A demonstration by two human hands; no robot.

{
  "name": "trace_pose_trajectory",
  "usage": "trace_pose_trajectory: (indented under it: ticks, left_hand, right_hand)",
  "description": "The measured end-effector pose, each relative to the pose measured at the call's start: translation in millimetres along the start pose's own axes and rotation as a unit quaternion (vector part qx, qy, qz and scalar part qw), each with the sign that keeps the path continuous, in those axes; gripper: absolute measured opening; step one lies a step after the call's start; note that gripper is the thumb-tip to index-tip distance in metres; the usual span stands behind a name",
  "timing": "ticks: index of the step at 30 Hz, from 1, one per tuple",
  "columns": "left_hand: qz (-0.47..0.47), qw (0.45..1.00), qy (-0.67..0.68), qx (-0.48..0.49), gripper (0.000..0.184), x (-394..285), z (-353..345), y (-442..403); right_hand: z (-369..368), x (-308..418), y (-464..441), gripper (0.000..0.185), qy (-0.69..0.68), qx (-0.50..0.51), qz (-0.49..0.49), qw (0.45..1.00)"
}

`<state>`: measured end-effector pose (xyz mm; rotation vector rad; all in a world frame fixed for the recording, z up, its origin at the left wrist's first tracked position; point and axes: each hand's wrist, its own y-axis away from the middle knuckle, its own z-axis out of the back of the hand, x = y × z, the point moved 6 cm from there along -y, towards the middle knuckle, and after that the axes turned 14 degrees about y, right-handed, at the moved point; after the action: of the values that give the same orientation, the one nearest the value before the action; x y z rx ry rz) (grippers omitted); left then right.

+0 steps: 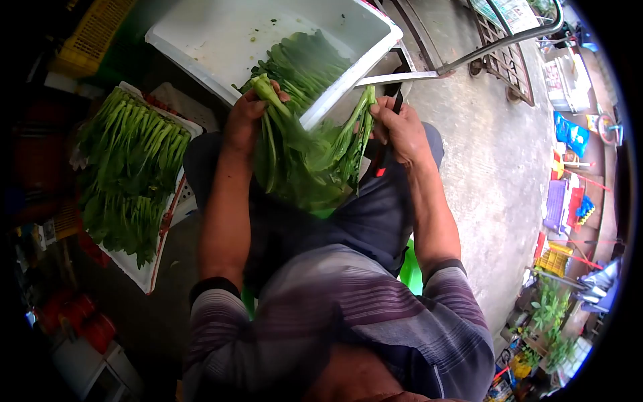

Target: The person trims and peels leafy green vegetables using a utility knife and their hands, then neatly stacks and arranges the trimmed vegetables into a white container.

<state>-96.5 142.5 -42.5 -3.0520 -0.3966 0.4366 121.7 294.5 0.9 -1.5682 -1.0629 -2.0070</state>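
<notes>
My left hand (249,114) is closed around the thick cut stems of a bunch of leafy greens (295,151), whose leaves hang down over my lap. My right hand (400,130) pinches a thinner green stalk (362,124) by its upper end. Against the same palm lies a dark, narrow tool (379,157) with a red spot, which looks like a knife; my fingers partly hide it. Beyond both hands, more greens (311,63) lie inside a white foam box (207,33), close to its near wall.
To the left, a white tray (144,276) bears neatly stacked greens (130,167). A yellow crate (94,33) stands at the upper left. A metal cart (502,50) with a bent handle is at the upper right, on the concrete floor (482,174). I sit on something green (410,268).
</notes>
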Motion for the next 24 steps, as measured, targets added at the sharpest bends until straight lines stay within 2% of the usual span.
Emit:
trace_pose_trajectory:
  ticks: [10, 11, 12, 15, 19, 22, 24]
  left_hand:
    - [0.011, 1.000, -0.006, -0.004, 0.052, 2, -8, -4]
    - [0.012, 1.000, -0.003, -0.005, 0.052, 3, -7, -5]
    - [0.006, 0.999, -0.043, -0.013, 0.061, 2, -7, -5]
    - [0.024, 0.999, -0.032, -0.013, 0.058, 10, -16, -5]
    - [0.035, 0.991, -0.129, -0.033, 0.054, 20, -27, -6]
    - [0.046, 0.987, -0.152, -0.032, 0.054, 34, -41, -6]
    - [0.039, 0.980, -0.195, 0.002, 0.054, 40, -48, -9]
  right_hand:
    - [-2, -17, 17, 0.012, 0.071, -0.045, -0.048, 0.995]
    - [-4, -18, 20, 0.013, 0.099, -0.039, -0.052, 0.993]
    - [-8, -18, 22, 0.015, 0.127, -0.032, -0.056, 0.990]
    - [-13, -4, 32, 0.025, 0.145, -0.079, -0.052, 0.985]
    - [-24, 22, 35, 0.029, 0.131, -0.024, -0.003, 0.991]
    - [-42, 28, 28, 0.028, 0.121, -0.009, 0.102, 0.987]
    - [-53, 45, 27, 0.028, 0.248, 0.003, 0.156, 0.956]
